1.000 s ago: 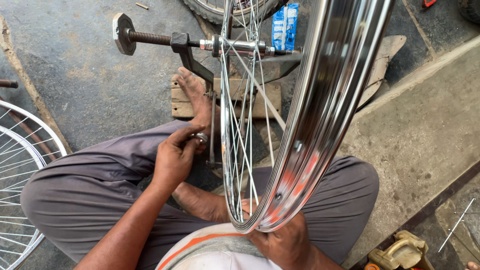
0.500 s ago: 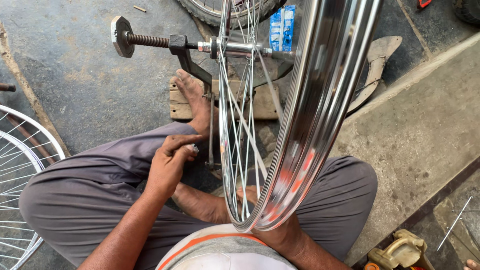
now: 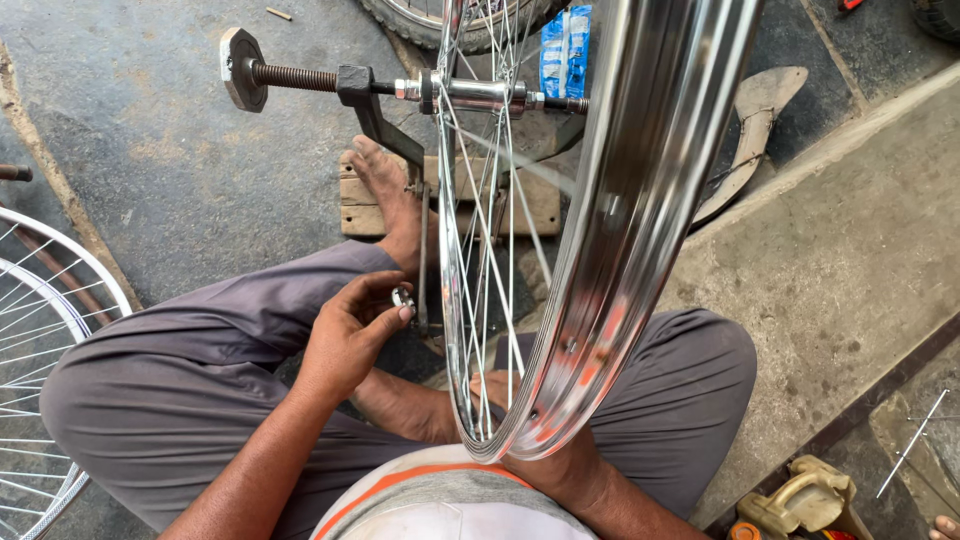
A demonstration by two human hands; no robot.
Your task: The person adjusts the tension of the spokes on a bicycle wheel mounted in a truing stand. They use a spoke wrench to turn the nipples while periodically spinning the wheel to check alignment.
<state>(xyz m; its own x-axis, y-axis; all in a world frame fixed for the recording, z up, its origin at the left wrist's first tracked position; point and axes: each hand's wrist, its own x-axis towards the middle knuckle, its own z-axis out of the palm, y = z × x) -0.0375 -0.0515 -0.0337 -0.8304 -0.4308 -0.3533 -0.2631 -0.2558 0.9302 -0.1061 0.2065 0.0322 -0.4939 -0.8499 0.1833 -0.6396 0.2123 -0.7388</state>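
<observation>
Left hand (image 3: 345, 335) pinches a small metal spoke tool (image 3: 403, 297) between thumb and fingertips, closed tight on it, just beside the spokes (image 3: 480, 250). Right hand (image 3: 555, 465) is mostly hidden behind the rim (image 3: 630, 230) at 6 o'clock; cannot tell how it grips. Wheel stands upright on the truing stand (image 3: 375, 105), axle at 12 o'clock. Spokes all appear laced, so building looks done, truing under way. Bare foot (image 3: 385, 190) rests on the wooden block (image 3: 355, 205). A second wheel (image 3: 40, 330) lies at 9 o'clock.
</observation>
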